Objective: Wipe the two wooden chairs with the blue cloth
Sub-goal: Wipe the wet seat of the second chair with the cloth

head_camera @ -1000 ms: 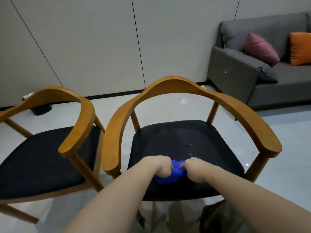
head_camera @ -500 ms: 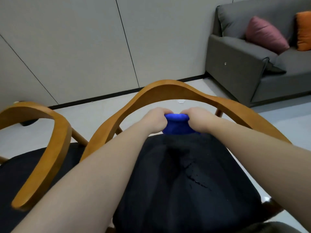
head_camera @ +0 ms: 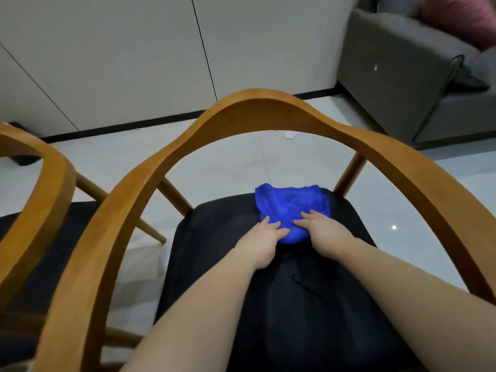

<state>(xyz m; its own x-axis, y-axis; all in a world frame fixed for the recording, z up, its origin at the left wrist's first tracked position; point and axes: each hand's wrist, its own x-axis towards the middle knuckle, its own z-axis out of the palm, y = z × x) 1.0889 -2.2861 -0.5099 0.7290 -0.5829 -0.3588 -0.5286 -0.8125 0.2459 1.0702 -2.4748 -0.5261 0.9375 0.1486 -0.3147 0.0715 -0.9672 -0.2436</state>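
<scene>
A crumpled blue cloth (head_camera: 291, 208) lies at the far edge of the black seat of the right wooden chair (head_camera: 257, 106), under its curved back rail. My left hand (head_camera: 261, 237) presses on the cloth's near left edge with straight fingers. My right hand (head_camera: 320, 232) presses on its near right edge, fingers also extended. Both forearms reach over the seat. The left wooden chair (head_camera: 45, 189) stands beside it, with only its armrest and part of its black seat in view.
A grey sofa (head_camera: 402, 65) with a dark red cushion (head_camera: 461, 20) stands at the right against the pale panelled wall. A pale glossy floor lies beyond the chairs, with a small white scrap (head_camera: 290, 135) on it.
Both hands have pushed the cloth from the seat's front edge to its far edge. They gripped it bunched before; now the fingers lie flat and the cloth is spread wider.
</scene>
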